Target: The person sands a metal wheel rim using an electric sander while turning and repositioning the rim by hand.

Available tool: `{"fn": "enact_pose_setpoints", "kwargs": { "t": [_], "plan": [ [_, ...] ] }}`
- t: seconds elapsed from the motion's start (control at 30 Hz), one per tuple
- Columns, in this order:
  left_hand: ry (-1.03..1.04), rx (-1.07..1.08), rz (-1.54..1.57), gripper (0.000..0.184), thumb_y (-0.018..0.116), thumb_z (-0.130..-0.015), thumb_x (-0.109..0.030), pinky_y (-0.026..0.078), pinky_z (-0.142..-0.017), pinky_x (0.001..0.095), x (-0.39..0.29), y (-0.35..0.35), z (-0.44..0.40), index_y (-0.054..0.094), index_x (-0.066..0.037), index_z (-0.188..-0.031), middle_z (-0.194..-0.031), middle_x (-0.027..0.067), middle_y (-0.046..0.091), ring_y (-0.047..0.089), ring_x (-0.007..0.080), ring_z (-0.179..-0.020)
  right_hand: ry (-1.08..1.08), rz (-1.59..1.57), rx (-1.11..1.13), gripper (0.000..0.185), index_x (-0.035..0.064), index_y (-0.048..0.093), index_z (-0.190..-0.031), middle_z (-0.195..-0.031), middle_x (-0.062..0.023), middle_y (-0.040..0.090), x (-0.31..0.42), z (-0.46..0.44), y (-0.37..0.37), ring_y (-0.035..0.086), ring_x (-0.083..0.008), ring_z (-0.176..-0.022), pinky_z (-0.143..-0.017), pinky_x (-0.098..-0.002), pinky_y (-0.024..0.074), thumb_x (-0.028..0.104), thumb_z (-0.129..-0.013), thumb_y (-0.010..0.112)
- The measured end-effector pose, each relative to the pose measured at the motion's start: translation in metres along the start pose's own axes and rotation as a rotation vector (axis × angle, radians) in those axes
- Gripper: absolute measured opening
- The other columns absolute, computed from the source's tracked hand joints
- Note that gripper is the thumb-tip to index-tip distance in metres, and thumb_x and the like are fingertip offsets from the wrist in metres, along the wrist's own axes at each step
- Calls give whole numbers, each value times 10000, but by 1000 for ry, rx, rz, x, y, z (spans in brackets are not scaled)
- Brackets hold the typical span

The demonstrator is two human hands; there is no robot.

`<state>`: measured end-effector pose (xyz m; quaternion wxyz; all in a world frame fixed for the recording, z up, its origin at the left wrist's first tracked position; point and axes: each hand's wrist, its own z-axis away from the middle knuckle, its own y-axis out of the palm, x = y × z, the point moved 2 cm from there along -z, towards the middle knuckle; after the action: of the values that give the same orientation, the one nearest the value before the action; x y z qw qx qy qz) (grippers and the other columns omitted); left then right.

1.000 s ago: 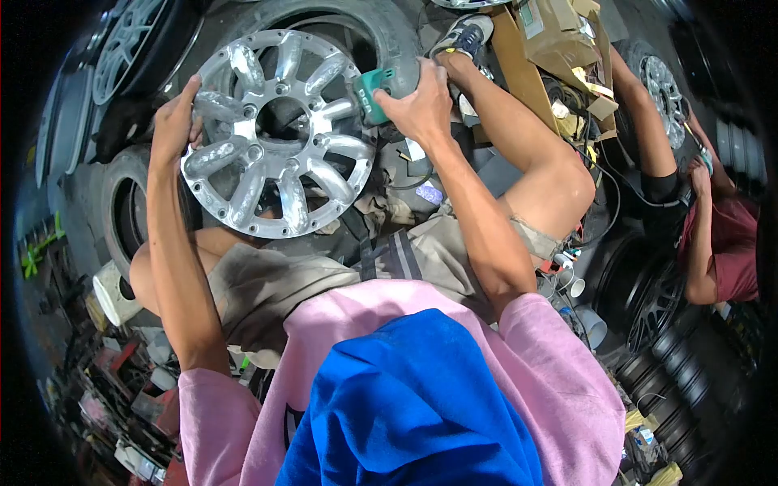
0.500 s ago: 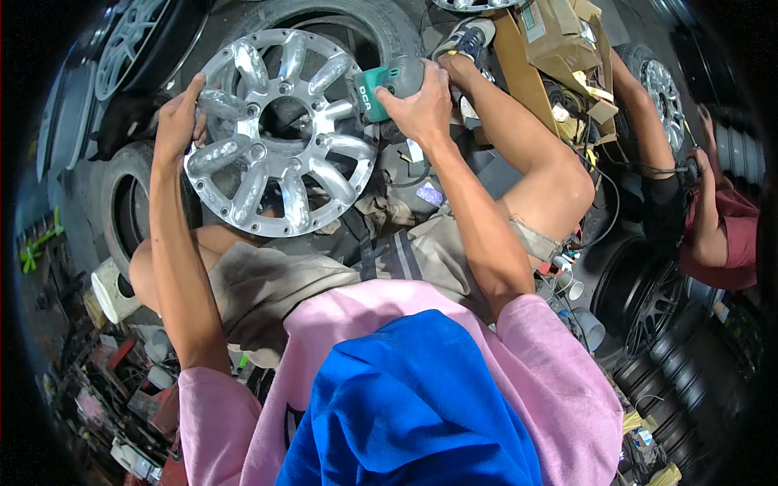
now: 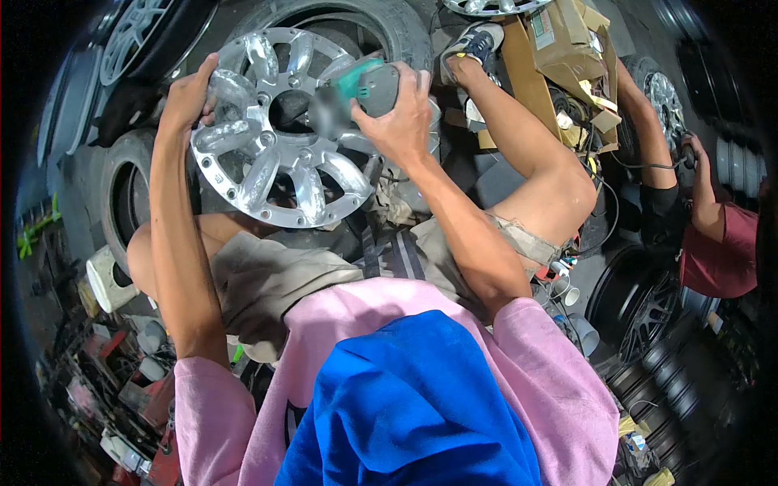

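A silver multi-spoke wheel rim (image 3: 309, 194) is held tilted above my lap, with a tire (image 3: 405, 32) behind it. On its left edge, my left hand (image 3: 188, 97) is closed, thumb pointing up and fingers curled behind. My right hand (image 3: 397, 117) grips a green and grey power tool (image 3: 365, 85). The tool's head is blurred and lies over the spokes right of the centre hole; whether it touches the metal cannot be made out.
An open cardboard box (image 3: 559, 44) stands beyond my right foot. Another person's hand (image 3: 694, 147) holds a tool beside a second wheel (image 3: 663, 101) at the right. A smaller tire (image 3: 126, 194) stands left, near a white container (image 3: 109, 279). Cables run by my right knee.
The power tool has moved left from the rim's right edge to over its spokes, carried by my right hand. The rim has tilted slightly. At right, the other person's arms have shifted.
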<state>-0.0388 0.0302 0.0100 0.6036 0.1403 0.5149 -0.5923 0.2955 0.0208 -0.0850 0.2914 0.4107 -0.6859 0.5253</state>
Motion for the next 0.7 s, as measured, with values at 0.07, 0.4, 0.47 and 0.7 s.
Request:
{"fn": "enact_pose_setpoints", "kwargs": {
  "t": [0.07, 0.4, 0.47, 0.7],
  "plan": [
    [-21, 4, 22, 531, 713, -1007, -535, 301, -393, 256, 0, -1, 0, 677, -36, -829, -547, -12, 457, 378, 85, -405, -3, -6, 6, 805, -21, 523, -1347, -1178, -238, 544, -5, 3, 1, 609, -447, -1089, -936, -515, 532, 313, -725, 911],
    [-25, -16, -9, 580, 704, -1005, -530, 334, -423, 287, -4, 3, -1, 645, -14, -745, -557, 10, 479, 408, 106, -439, 17, 120, -169, 826, -34, 498, -1371, -1221, -242, 523, -53, -9, -13, 607, -452, -1113, -923, -530, 532, 310, -737, 901],
    [-27, -9, -21, 583, 705, -1004, -531, 336, -423, 288, -6, 5, 0, 645, -15, -739, -558, 11, 481, 408, 107, -438, 16, 75, -147, 832, -34, 498, -1373, -1220, -238, 523, -44, -2, -12, 605, -449, -1113, -925, -531, 529, 314, -735, 902],
    [99, -16, -46, 591, 702, -999, -581, 317, -393, 260, -22, 14, 16, 632, -53, -745, -543, -16, 450, 394, 83, -400, -18, -8, -62, 847, -44, 500, -1381, -1228, -247, 538, -16, -1, -2, 602, -442, -1130, -958, -532, 518, 333, -737, 903]
  ]
}}
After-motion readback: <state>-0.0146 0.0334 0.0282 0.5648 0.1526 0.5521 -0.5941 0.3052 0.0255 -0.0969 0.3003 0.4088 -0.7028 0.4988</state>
